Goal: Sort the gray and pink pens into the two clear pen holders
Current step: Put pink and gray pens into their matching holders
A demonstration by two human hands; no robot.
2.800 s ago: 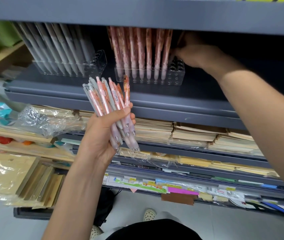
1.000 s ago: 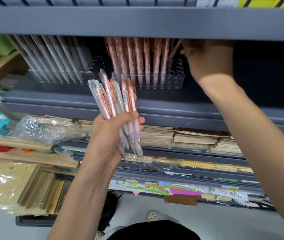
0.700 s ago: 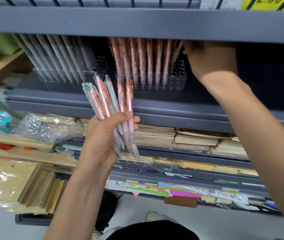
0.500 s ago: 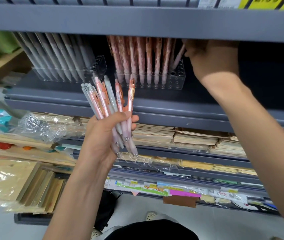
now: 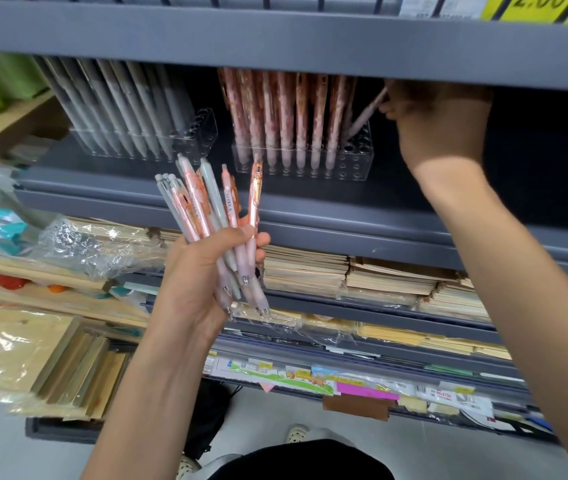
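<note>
My left hand (image 5: pixel 203 275) grips a mixed bunch of gray and pink pens (image 5: pixel 206 209) in front of the shelf, tips pointing down. On the shelf stand two clear pen holders: the left holder (image 5: pixel 199 133) carries several gray pens (image 5: pixel 119 109), the right holder (image 5: pixel 358 161) carries several pink pens (image 5: pixel 286 112). My right hand (image 5: pixel 438 123) reaches under the upper shelf and pinches one pink pen (image 5: pixel 365 116), which leans with its tip in the right holder's far right end. Its fingers are partly hidden by the shelf above.
A gray shelf board (image 5: pixel 275 39) hangs low over the holders. Below are stacks of brown notebooks (image 5: pixel 379 278), plastic-wrapped packs (image 5: pixel 78 247) at the left, and price labels (image 5: pixel 310 375) along a lower shelf edge. The floor and a shoe (image 5: pixel 296 434) show at the bottom.
My right hand has tilted the pink pen into the right holder's end holes. My left hand has shifted slightly, and one pink pen in the bunch now sticks out to the right.
</note>
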